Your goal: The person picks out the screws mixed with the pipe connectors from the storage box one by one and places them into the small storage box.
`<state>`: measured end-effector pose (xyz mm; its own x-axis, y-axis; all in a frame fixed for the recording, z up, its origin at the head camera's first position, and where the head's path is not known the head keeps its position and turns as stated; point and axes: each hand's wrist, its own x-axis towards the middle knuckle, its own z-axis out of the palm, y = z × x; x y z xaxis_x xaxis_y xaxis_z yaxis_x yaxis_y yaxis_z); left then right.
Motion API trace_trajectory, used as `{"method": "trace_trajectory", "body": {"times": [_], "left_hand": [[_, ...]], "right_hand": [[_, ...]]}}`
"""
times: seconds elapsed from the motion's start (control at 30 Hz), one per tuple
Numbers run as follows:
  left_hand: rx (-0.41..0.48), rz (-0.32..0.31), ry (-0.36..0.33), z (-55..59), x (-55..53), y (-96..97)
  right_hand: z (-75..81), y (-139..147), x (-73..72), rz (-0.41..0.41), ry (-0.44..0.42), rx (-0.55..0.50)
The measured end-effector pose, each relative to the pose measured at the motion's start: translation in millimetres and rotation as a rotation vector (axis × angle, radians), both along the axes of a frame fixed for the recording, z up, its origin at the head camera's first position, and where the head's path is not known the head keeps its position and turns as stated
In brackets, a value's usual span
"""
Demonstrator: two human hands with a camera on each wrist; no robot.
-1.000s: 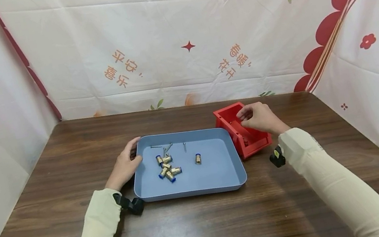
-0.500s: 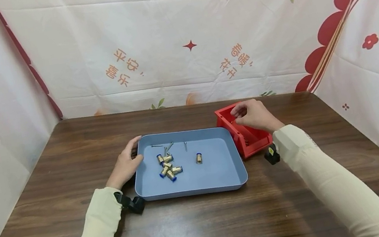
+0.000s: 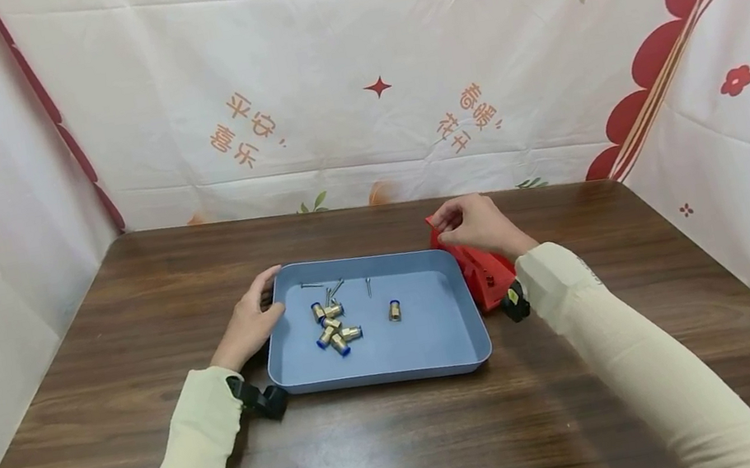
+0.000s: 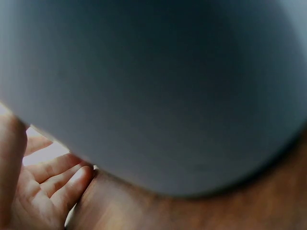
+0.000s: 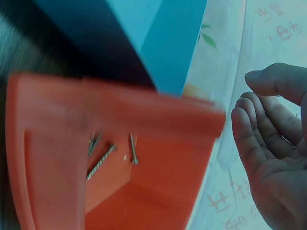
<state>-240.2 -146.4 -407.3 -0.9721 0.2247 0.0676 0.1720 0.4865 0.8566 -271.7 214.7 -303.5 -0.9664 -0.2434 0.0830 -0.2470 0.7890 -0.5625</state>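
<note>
A blue-grey tray (image 3: 432, 341) lies on the table, holding several brass push-in fittings (image 3: 331, 324) with blue collars and several screws (image 3: 335, 288). My left hand (image 3: 249, 323) rests at the tray's left side, thumb at the rim. In the left wrist view its loosely bent fingers (image 4: 67, 189) lie beside the tray's outer wall. My right hand (image 3: 475, 225) is above the red bin (image 3: 480, 274), partly covering it. The right wrist view shows its thumb and fingers (image 5: 244, 124) loosely curled with nothing visible between them. Inside the bin are several screws (image 5: 101, 160).
The red bin stands against the tray's right end. One fitting (image 3: 394, 311) and one screw (image 3: 368, 287) lie apart from the others in the tray. A printed white cloth (image 3: 313, 52) hangs behind the brown wooden table (image 3: 383, 450).
My right hand has moved left across the red bin, toward the tray's back right corner. The left hand stays at the tray's side.
</note>
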Motion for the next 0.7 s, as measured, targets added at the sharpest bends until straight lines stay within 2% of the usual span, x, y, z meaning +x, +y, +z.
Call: {"method": "trace_trajectory", "body": {"times": [0.1,0.3,0.7], "left_hand": [[0.003,-0.004,0.001,-0.3,-0.6,-0.5],[0.005,-0.005,0.003,-1.6,-1.9,-0.5],[0.01,-0.002,-0.02,0.6,-1.2,-1.5]], "right_hand": [[-2.0,-9,-0.4,0.027,0.011,-0.02],[-8.2,-25,0.0,0.033,-0.022,-0.044],[-29.0,-52,-3.5,0.067,-0.031,-0.03]]}}
